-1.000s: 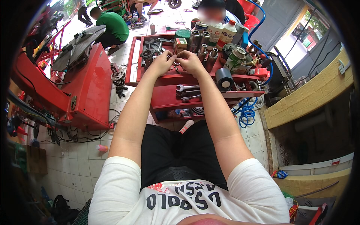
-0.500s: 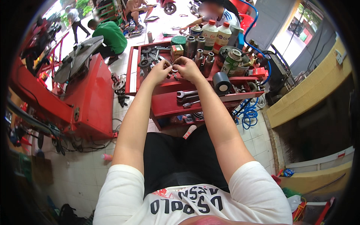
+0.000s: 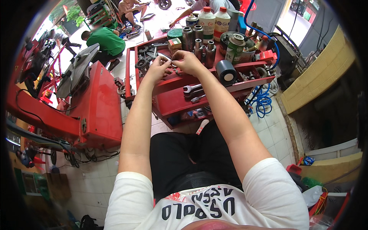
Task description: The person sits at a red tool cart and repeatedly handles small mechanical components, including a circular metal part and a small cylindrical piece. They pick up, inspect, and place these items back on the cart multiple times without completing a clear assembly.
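My left hand (image 3: 157, 69) and my right hand (image 3: 188, 63) meet over the front of a red tool cart's top tray (image 3: 168, 86). The fingers of both are bent and pinched around something small that I cannot make out. Below the fingertips lie small metal pieces (image 3: 176, 71). Just beyond my right hand stand several tall metal sockets (image 3: 188, 37) and a small cardboard box (image 3: 174, 45). Loose metal tools and parts (image 3: 142, 64) fill the tray's left side, close to my left hand.
White bottles with red caps (image 3: 207, 23), a green can (image 3: 234, 49) and a dark cylinder (image 3: 226, 72) stand on the cart. Wrenches (image 3: 193, 89) lie on its lower shelf. A red machine (image 3: 100, 103) stands left; blue hose (image 3: 261, 100) coils right. A person in green (image 3: 105, 41) crouches far left.
The whole view has shifted and tilted a little. My hands stay together over the tray; my left hand now sits slightly lower against the right one.
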A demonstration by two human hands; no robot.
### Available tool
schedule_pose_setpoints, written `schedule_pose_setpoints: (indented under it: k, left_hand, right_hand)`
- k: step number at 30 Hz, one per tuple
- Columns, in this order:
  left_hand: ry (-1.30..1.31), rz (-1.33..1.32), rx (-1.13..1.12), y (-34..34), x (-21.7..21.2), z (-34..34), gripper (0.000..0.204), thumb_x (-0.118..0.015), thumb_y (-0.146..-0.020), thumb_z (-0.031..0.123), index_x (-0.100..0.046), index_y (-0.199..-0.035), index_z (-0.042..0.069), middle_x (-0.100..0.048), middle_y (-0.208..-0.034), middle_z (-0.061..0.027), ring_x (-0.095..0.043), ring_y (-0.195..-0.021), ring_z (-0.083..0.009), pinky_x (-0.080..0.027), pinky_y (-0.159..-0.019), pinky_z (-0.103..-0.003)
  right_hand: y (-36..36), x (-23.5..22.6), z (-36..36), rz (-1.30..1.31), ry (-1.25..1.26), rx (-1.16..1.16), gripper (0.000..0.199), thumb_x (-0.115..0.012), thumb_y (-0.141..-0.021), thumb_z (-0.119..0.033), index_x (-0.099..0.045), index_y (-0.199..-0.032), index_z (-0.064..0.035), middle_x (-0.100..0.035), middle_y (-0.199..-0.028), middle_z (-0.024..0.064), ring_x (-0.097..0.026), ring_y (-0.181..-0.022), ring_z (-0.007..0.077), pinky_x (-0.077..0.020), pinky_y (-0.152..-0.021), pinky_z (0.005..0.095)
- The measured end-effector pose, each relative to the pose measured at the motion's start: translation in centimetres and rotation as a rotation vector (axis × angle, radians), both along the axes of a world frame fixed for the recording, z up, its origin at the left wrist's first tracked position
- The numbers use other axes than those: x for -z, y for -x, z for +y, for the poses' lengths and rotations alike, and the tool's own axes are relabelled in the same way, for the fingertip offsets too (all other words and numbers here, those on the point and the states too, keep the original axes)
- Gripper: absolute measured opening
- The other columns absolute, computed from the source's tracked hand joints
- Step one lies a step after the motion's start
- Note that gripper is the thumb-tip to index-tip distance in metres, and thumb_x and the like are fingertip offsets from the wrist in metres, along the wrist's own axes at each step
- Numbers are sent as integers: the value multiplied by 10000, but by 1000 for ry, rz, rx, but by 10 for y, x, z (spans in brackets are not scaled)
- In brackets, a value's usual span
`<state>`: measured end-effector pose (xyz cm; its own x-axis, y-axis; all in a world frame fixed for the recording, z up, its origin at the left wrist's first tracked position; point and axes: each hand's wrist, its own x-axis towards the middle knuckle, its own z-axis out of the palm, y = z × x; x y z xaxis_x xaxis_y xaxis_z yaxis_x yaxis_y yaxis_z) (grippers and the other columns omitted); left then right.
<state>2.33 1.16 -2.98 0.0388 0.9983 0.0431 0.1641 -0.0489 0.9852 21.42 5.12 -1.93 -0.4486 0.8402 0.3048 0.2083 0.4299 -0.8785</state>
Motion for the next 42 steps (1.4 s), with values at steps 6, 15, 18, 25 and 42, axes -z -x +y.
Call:
schedule_pose_setpoints:
  k: [6,15,18,25,42]
  left_hand:
    - [19,114,39,18,8,11,279,-510,-1095,324,-588,-1123,58,-684,-890,-45,-664,-680,-151,-499,-599,-300]
    - [-99,201,16,5,-2,0,260,-551,-1067,278,-595,-1093,23,-670,-828,-76,-639,-672,-160,-535,-615,-320]
    - [-41,288,-34,5,-7,-2,246,-570,-1052,250,-605,-1082,9,-671,-841,-83,-645,-699,-156,-536,-614,-321]
    - [-202,399,10,5,0,-2,245,-621,-1016,211,-620,-1120,-11,-727,-912,-122,-677,-749,-171,-559,-672,-335]
    - [-229,768,-142,-3,-15,-14,387,-495,-1044,346,-711,-1174,52,-702,-1166,-262,-655,-1129,-434,-510,-985,-501]
  right_hand:
    - [7,0,-3,-71,-177,-12,285,-734,-868,-160,-722,-1102,2,-768,-1047,160,-741,-951,255,-566,-869,365]
    - [5,-4,-8,-100,-188,76,272,-729,-860,-169,-733,-1094,-32,-764,-1071,154,-740,-992,287,-561,-901,373]
    - [4,-4,-10,-109,-194,52,266,-731,-862,-172,-738,-1090,-34,-770,-1052,146,-746,-967,270,-569,-891,378]
    - [6,-2,2,-70,-104,161,279,-730,-870,-215,-758,-1086,-41,-776,-986,125,-746,-825,198,-601,-729,357]
    - [6,7,11,-106,-56,77,322,-789,-828,-186,-748,-1110,-35,-768,-939,109,-718,-834,170,-580,-746,338]
